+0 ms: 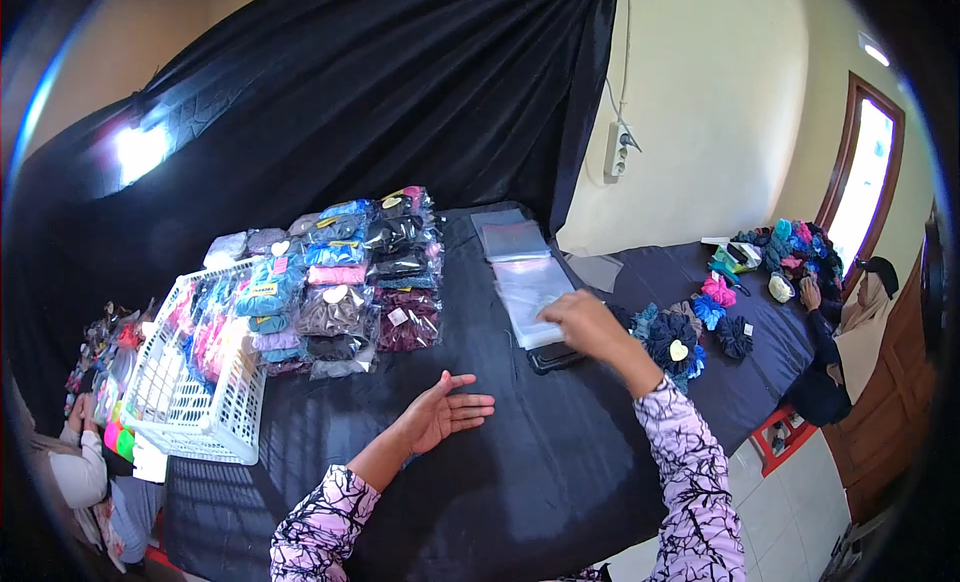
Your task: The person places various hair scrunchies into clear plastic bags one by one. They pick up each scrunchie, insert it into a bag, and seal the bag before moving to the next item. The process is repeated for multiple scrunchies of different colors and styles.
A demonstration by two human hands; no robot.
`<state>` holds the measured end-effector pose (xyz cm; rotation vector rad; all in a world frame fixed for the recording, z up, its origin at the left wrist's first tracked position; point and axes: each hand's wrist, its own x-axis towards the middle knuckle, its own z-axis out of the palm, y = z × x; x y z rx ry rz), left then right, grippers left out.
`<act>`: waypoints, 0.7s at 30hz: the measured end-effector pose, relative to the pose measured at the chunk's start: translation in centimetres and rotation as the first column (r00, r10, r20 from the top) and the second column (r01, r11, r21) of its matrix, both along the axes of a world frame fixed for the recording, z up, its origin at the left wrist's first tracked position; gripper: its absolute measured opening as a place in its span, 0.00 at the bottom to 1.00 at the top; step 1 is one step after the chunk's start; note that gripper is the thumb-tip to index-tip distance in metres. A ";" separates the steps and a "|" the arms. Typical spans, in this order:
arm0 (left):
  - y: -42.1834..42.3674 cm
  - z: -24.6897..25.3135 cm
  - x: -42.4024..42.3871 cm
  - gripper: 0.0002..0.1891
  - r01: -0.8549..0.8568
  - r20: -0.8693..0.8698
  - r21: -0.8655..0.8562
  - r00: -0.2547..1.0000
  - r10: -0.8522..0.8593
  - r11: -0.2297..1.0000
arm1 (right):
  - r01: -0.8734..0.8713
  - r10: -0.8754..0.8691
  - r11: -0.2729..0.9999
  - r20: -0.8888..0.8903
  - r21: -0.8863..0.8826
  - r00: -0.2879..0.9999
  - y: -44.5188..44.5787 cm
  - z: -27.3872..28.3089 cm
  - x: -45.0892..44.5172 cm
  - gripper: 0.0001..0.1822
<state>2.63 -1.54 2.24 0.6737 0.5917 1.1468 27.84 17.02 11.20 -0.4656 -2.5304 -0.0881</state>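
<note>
My left hand [452, 411] is held over the black cloth on the table, palm turned inward, fingers apart, with nothing in it. My right hand [583, 321] reaches to the stack of clear plastic bags [526, 285], its fingertips on or just above the top bag; whether it pinches one I cannot tell. A dark flat object [555, 359] lies partly under the near end of the stack. Just right of that hand sits a pile of fabric scrunchies [670, 342], one with a heart-shaped tag. Rows of bagged scrunchies [335, 312] lie to the left.
A white plastic basket [251, 432] holding bagged items stands at the left. More scrunchies [799, 244] are heaped at the far right, beside a co-worker [862, 319]. Another person [75, 469] works at the left edge. Behind the table are a black curtain [375, 94] and a wall-hung power strip [618, 150].
</note>
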 end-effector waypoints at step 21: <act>0.4 -0.1 -0.1 0.23 -0.194 0.007 0.054 0.981 0.194 0.980 | -0.046 -0.109 0.887 -0.306 -0.459 0.946 -9.6 -4.8 -3.4 0.28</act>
